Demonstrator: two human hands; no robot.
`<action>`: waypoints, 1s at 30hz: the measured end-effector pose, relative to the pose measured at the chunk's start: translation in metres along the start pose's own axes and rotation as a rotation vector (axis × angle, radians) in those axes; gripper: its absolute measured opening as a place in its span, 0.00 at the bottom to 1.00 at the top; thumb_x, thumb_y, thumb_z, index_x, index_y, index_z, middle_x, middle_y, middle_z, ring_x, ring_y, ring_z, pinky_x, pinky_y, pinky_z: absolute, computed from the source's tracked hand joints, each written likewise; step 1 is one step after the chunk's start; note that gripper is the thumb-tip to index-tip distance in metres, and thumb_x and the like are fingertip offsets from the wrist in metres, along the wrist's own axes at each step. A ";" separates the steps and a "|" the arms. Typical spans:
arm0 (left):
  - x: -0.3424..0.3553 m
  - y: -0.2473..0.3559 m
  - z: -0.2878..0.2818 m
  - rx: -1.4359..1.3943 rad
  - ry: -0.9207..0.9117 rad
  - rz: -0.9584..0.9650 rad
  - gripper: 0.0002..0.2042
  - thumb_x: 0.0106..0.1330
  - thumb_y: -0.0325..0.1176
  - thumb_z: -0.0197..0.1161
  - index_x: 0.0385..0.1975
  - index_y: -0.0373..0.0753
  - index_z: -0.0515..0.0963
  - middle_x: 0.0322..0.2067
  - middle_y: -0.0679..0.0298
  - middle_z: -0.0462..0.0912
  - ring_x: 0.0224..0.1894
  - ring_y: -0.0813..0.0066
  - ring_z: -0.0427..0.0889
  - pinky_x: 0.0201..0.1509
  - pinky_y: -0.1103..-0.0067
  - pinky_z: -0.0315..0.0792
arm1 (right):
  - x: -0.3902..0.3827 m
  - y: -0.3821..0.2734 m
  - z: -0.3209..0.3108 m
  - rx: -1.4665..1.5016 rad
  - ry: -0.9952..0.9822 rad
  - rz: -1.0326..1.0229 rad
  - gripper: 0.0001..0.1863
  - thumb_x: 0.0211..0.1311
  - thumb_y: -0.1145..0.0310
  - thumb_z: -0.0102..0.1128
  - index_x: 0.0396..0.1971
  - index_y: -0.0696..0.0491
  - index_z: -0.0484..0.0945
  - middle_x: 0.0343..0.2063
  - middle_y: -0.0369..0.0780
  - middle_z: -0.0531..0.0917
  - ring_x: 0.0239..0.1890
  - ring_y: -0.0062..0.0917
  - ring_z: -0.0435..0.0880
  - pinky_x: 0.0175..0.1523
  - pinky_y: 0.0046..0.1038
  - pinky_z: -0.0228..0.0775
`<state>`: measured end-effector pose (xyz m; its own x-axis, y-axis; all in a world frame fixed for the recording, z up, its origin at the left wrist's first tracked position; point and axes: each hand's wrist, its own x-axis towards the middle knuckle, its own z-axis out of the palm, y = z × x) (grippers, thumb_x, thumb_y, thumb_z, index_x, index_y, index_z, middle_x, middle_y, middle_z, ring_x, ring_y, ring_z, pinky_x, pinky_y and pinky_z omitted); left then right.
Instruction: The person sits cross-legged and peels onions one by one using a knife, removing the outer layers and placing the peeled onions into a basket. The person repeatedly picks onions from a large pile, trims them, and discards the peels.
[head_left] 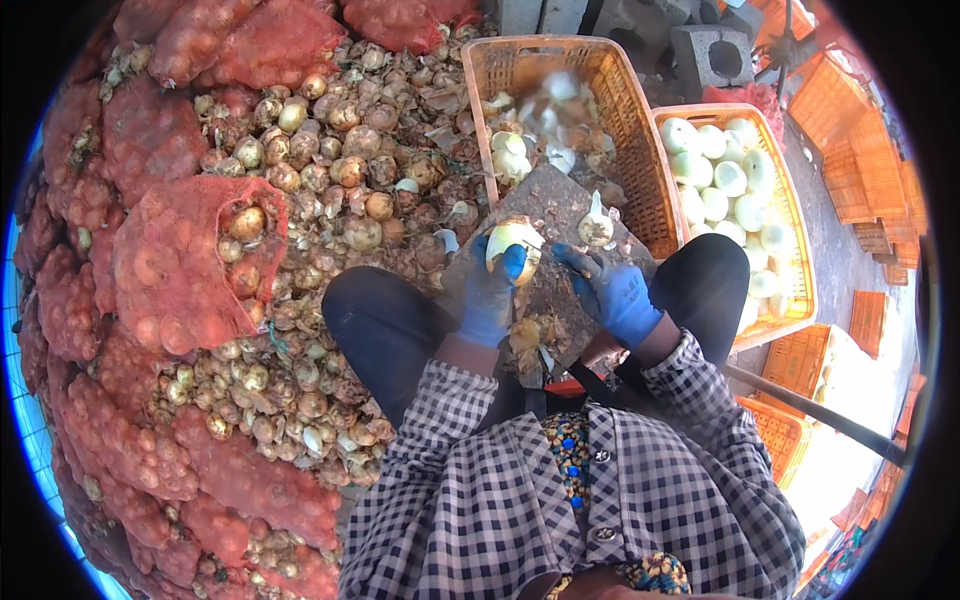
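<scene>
My left hand [490,295], in a blue glove, is closed round a partly peeled onion [516,243]; white flesh and some golden skin show on it. Just to its right is my blue-gloved right hand [612,292], with its fingers curled in and the index finger pointing toward the onion. What it grips, if anything, I cannot make out. Both hands are over a grey, dirt-flecked board [560,200] in front of me. Another onion [596,230] with a pale stem lies on this board. Loose brown skins [533,340] are heaped near my left wrist.
An orange crate [640,150] beyond the board holds skins and some pale onions. Another crate [805,270] to the right is full of peeled white onions [730,178]. Unpeeled onions [350,170] and red mesh sacks [165,265] cover the left. Concrete blocks [712,55] stand at the back.
</scene>
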<state>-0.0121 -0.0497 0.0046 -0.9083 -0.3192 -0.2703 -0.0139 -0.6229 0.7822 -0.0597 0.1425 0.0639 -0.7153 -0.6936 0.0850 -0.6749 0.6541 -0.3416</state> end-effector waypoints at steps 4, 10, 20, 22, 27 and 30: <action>-0.004 0.016 0.005 -0.008 -0.044 -0.087 0.29 0.59 0.41 0.69 0.56 0.33 0.67 0.44 0.60 0.77 0.44 0.74 0.78 0.48 0.79 0.75 | 0.001 0.001 0.003 0.087 -0.056 0.043 0.24 0.61 0.65 0.56 0.58 0.49 0.69 0.35 0.47 0.80 0.27 0.42 0.82 0.30 0.39 0.73; -0.007 0.032 0.018 0.139 -0.103 -0.007 0.27 0.57 0.39 0.69 0.53 0.33 0.71 0.42 0.59 0.80 0.43 0.74 0.79 0.47 0.78 0.76 | 0.006 -0.002 0.006 0.233 -0.091 0.176 0.28 0.61 0.66 0.55 0.63 0.47 0.66 0.32 0.49 0.80 0.29 0.43 0.81 0.33 0.40 0.72; -0.007 0.014 0.006 0.266 -0.288 -0.087 0.31 0.52 0.36 0.73 0.54 0.34 0.66 0.45 0.62 0.77 0.46 0.76 0.78 0.50 0.77 0.76 | 0.017 0.028 -0.033 0.533 -0.204 0.269 0.13 0.65 0.65 0.53 0.41 0.57 0.79 0.27 0.50 0.81 0.30 0.42 0.82 0.35 0.38 0.72; -0.004 0.013 0.001 0.247 -0.331 -0.077 0.30 0.53 0.35 0.72 0.54 0.34 0.67 0.45 0.62 0.78 0.46 0.75 0.78 0.50 0.77 0.76 | 0.004 0.039 -0.040 0.625 -0.319 0.205 0.14 0.67 0.65 0.52 0.46 0.56 0.78 0.26 0.49 0.81 0.29 0.42 0.82 0.35 0.37 0.73; -0.003 0.028 -0.010 0.371 -0.468 -0.123 0.27 0.59 0.33 0.68 0.57 0.34 0.67 0.47 0.60 0.78 0.47 0.72 0.78 0.48 0.76 0.75 | -0.006 0.023 -0.050 0.763 -0.508 0.180 0.21 0.66 0.65 0.52 0.58 0.54 0.72 0.34 0.53 0.82 0.36 0.44 0.83 0.43 0.36 0.74; -0.014 0.025 -0.008 0.920 -0.190 0.324 0.28 0.60 0.40 0.69 0.56 0.32 0.68 0.48 0.54 0.78 0.48 0.64 0.79 0.50 0.71 0.74 | -0.022 0.010 0.000 0.767 -0.284 0.227 0.23 0.65 0.64 0.52 0.58 0.55 0.71 0.40 0.56 0.80 0.41 0.49 0.80 0.46 0.38 0.73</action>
<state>0.0035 -0.0664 0.0238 -0.9765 -0.2057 0.0646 0.0007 0.2967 0.9550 -0.0511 0.1645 0.0589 -0.6765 -0.6870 -0.2653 -0.1379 0.4720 -0.8707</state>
